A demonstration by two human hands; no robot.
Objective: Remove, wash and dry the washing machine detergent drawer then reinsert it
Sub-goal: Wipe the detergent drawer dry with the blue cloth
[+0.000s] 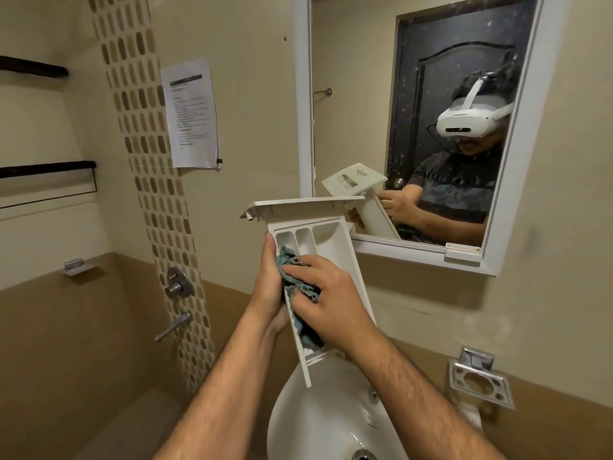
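The white detergent drawer (326,240) is held upright above the sink, front panel on top, its open compartments facing me. My left hand (270,283) grips the drawer's left side wall from behind. My right hand (326,290) holds a grey-blue cloth (295,273) and presses it into the drawer's compartments. The cloth's lower part hangs dark inside the drawer near its bottom end.
A white sink (335,413) lies directly below the drawer. A white-framed mirror (497,247) hangs on the wall ahead and reflects the person and drawer. A metal holder (481,383) sits at right. Shower taps (177,287) and dark shelves (46,167) are at left.
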